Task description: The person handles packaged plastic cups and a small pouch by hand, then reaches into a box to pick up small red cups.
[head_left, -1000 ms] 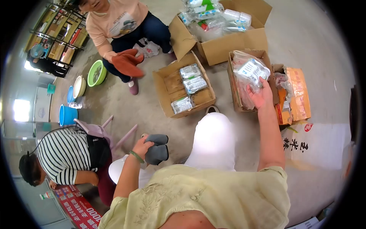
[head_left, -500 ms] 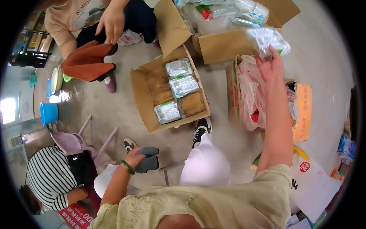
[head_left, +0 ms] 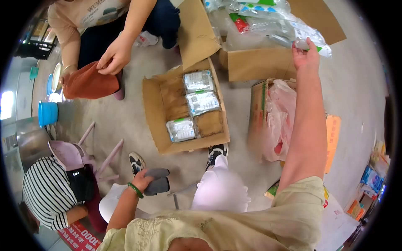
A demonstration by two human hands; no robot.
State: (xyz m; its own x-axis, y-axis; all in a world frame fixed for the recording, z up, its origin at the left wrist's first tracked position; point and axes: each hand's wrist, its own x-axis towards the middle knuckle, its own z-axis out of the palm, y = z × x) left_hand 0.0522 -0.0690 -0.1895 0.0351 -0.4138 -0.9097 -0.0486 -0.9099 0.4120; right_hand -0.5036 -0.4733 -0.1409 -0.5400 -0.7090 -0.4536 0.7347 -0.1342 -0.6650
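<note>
at upper right, the right hand (head_left: 306,56) grips only the near edge of a slick plastic packet (head_left: 309,35), which could slip; lower left, the left hand (head_left: 141,180) clutches a grey item (head_left: 157,187).

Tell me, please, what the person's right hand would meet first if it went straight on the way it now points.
Past the wrapped package it holds, the right hand would probably meet the side flap of the large cardboard box, though depth is unclear.
</note>
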